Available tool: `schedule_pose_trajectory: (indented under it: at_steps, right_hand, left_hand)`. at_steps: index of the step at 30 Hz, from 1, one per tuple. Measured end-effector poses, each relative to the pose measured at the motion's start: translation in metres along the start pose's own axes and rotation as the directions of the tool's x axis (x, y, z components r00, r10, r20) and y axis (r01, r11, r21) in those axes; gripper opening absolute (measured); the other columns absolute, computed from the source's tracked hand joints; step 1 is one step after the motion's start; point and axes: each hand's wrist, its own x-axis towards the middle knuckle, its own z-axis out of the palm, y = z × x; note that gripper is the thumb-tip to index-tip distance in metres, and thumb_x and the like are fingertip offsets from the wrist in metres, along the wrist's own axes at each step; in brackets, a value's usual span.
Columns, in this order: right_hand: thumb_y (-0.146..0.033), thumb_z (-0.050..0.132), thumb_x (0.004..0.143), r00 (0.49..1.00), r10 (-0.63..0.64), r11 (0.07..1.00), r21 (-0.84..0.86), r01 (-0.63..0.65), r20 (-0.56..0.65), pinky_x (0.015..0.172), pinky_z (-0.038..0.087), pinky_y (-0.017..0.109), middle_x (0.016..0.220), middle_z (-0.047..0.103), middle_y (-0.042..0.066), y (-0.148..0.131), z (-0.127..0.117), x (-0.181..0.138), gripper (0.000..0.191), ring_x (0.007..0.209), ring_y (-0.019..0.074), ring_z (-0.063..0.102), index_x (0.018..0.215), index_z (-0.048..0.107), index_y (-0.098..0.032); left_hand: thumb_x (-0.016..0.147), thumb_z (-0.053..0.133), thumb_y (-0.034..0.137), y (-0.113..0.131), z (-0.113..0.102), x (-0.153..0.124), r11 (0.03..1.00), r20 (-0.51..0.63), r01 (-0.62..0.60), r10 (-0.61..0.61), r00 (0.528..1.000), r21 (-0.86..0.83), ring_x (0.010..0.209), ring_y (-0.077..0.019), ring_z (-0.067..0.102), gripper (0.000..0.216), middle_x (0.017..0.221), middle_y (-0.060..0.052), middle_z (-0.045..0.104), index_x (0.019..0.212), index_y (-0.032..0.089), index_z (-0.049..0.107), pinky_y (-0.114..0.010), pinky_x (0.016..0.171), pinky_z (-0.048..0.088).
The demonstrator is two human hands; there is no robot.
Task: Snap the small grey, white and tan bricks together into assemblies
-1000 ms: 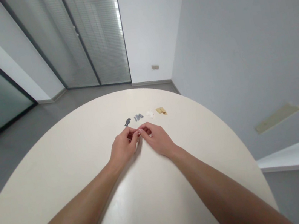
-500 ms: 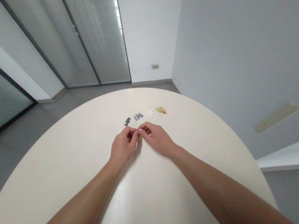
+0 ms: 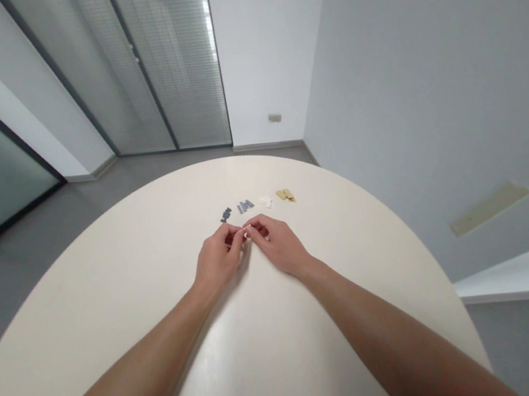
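Seeing both bare hands meet fingertip to fingertip, approx mid worktop (round, cream, smooth) (image 3: 107,285). W/ left hand (image 3: 217,254), pinching at thumb + fingertips; w/ right hand (image 3: 278,243), same grip, mirrored. Gripped betw the two: tiny whitish piece (image 3: 246,232), mostly hidden by fingers, too small to ID shape or mat'l. Can't tell if touching worktop.

Just past the hands, twd far edge, in a rough row L to R: cluster of small flat black pieces (image 3: 226,215), closest to left hand; narrow flat grey strips (image 3: 246,206), bunched side by side; thin flat white pieces (image 3: 266,202), loosely heaped; flat rectangular tan pieces (image 3: 286,195), partly overlapping. Small gaps betw clusters. Mat'l unclear on all 4.

Bkgd: dark-framed glass partition w/ slatted blinds (image 3: 187,69), then white wall (image 3: 268,35) w/ small pale socket plate (image 3: 274,118) down low.
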Motion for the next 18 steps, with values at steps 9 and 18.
schedule_pose_trajectory:
  at_steps: [9, 18]
  right_hand:
    - [-0.03, 0.056, 0.096, 0.999, -0.02, 1.0, 0.023, 0.021, -0.032, 0.084, 0.052, 0.032, 0.1, 0.073, 0.003, -0.0016, -0.0003, 0.0003, 0.015, 0.088, 0.0154, 0.068, 0.108, 0.064, -0.023]
    - [-0.033, 0.059, 0.095, 0.999, -0.037, 0.999, 0.033, 0.038, -0.019, 0.081, 0.053, 0.03, 0.096, 0.072, 0.002, -0.0012, 0.0007, 0.0008, 0.015, 0.082, 0.0143, 0.067, 0.105, 0.064, -0.022]
  left_hand:
    - [0.095, 0.051, 0.047, 0.0008, 0.0006, 0.0008, 1.0, 0.0, 0.018, -0.018, 1.0, -0.003, 0.074, -0.02, 0.066, 0.032, 0.083, -0.005, 0.074, 0.09, 0.021, 0.068, -0.031, 0.071, 0.048]
    - [0.096, 0.049, 0.045, -0.0005, 0.0008, 0.0018, 1.0, -0.003, 0.008, -0.008, 1.0, -0.026, 0.076, -0.0198, 0.066, 0.032, 0.083, -0.005, 0.074, 0.092, 0.02, 0.068, -0.031, 0.072, 0.047]
